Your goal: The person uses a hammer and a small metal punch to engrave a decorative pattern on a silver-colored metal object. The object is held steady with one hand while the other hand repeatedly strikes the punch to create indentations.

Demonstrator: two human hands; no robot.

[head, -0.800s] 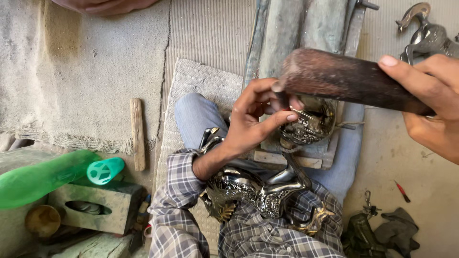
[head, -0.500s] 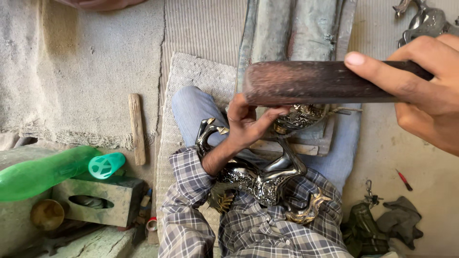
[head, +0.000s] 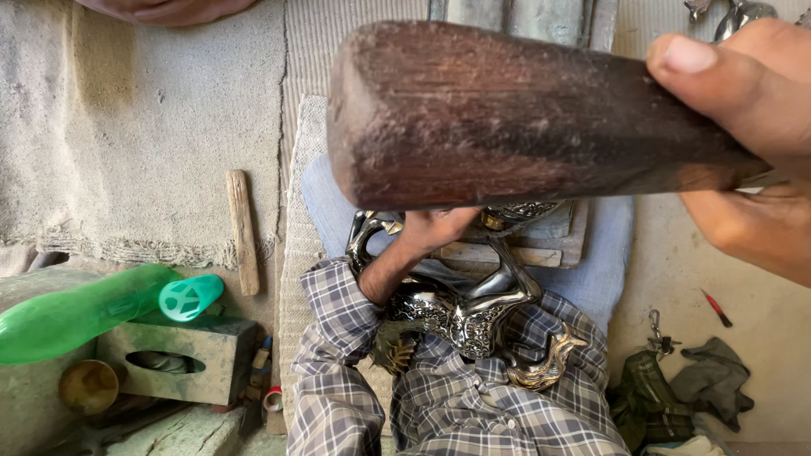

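My right hand (head: 748, 135) grips a thick dark wooden mallet (head: 507, 114), raised close to the camera so that it fills the upper middle of the view. Below it my left hand (head: 435, 228) rests on an ornate silver and gold metal figure (head: 473, 308) lying across my lap, with most of its fingers hidden behind the mallet. The upper end of the figure sits on a small wooden block (head: 541, 245) over blue cloth and is partly hidden. My sleeves are a checked grey fabric (head: 334, 355).
A green plastic bottle (head: 80, 312) lies on a hollow stone block (head: 182, 355) at lower left, beside a wooden stick (head: 243, 228). Crumpled rags (head: 676, 393) and a small red tool (head: 718, 308) lie at right. Someone else's hand (head: 165, 8) shows at top left. Metal pieces (head: 735, 13) sit top right.
My right hand has swung the mallet up towards the camera, so it now looks far bigger and hides the top of the figure. My left hand has stayed on the figure.
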